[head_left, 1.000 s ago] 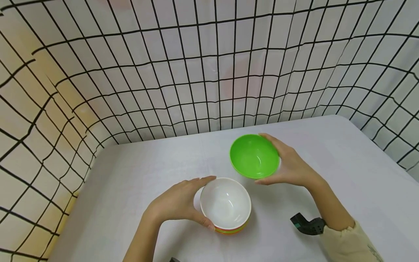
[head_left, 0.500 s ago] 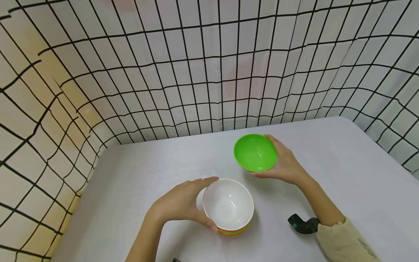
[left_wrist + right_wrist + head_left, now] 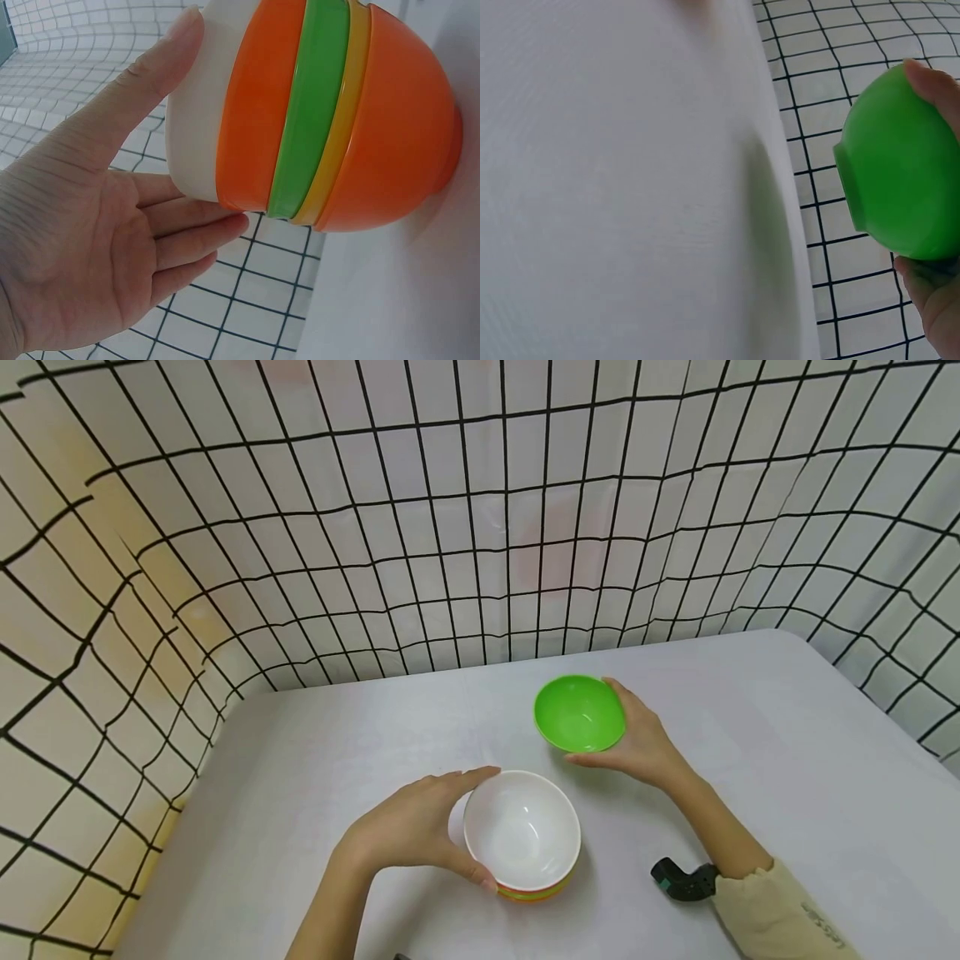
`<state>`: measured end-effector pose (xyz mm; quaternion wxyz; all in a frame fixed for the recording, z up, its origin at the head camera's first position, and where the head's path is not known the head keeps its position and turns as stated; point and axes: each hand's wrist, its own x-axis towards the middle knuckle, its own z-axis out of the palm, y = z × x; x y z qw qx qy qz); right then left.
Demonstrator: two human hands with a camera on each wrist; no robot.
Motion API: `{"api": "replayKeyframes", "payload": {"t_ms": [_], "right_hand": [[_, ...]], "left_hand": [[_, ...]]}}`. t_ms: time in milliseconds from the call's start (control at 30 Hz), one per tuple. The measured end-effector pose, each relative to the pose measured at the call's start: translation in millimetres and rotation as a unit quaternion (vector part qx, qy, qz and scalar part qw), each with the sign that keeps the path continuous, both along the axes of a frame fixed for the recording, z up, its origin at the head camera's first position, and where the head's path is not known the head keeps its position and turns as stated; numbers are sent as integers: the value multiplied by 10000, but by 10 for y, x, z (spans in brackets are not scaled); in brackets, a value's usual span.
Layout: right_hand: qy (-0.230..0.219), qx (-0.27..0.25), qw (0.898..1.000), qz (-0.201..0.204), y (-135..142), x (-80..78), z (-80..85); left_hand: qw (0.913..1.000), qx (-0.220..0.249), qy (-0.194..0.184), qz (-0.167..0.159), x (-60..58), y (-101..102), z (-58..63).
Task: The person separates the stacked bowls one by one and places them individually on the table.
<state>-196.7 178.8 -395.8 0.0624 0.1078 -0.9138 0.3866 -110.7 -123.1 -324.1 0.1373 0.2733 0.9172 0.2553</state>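
Note:
A stack of nested bowls stands on the white table, with a white bowl point(image 3: 522, 829) on top. Below it in the left wrist view come an orange bowl point(image 3: 259, 112), a green one point(image 3: 309, 112), a yellow one and another orange one point(image 3: 405, 127) at the bottom. My left hand point(image 3: 408, 822) holds the stack's left side, thumb and fingers spread round the white bowl's rim. Beyond the stack, to its right, my right hand point(image 3: 641, 739) grips a separate green bowl point(image 3: 579, 713) by its right side. The right wrist view shows that bowl's base point(image 3: 849, 187) raised off the tabletop.
The white table point(image 3: 322, 735) extends around the bowls. Black netting point(image 3: 480, 527) over pale sheeting encloses its back and sides. A black wrist device point(image 3: 682, 879) sits at the right sleeve's cuff.
My right hand has brought the green bowl lower, toward the table, and slightly left, and the bowl looks smaller. My left hand keeps its place on the stack.

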Motion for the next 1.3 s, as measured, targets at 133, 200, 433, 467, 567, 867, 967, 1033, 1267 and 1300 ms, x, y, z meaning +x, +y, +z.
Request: {"api": "replayKeyframes", "payload": {"t_ms": [133, 200, 433, 467, 567, 867, 967, 1033, 1267, 1300], "right_hand": [[-108, -85, 9999, 52, -19, 4, -53], [-98, -105, 9999, 87, -25, 4, -73], [-82, -39, 9998, 188, -20, -26, -168], [-76, -29, 9998, 199, -18, -31, -181], [-79, -24, 9998, 205, -11, -44, -213], [-185, 23, 9996, 211, -5, -84, -262], [-202, 44, 9995, 229, 0, -98, -278], [-229, 51, 9994, 237, 6, -105, -286], [-479, 121, 9983, 323, 45, -122, -287], [-526, 167, 9979, 349, 53, -124, -287]], "left_hand": [[10000, -14, -27, -3, 7, -7, -7], [10000, -9, -33, -16, 7, -9, -10], [10000, 0, 3, -73, -4, -7, -19], [10000, -12, 2, -73, -5, -6, -20], [10000, -14, -12, -73, -11, -4, -20], [10000, -4, -26, -73, -22, -8, -18], [10000, -15, -28, -74, -22, -11, -19], [10000, -21, -35, -68, -22, -12, -18], [9999, 2, -52, -89, -32, -10, -15], [9999, 2, -50, -99, -34, -10, -15]]}}
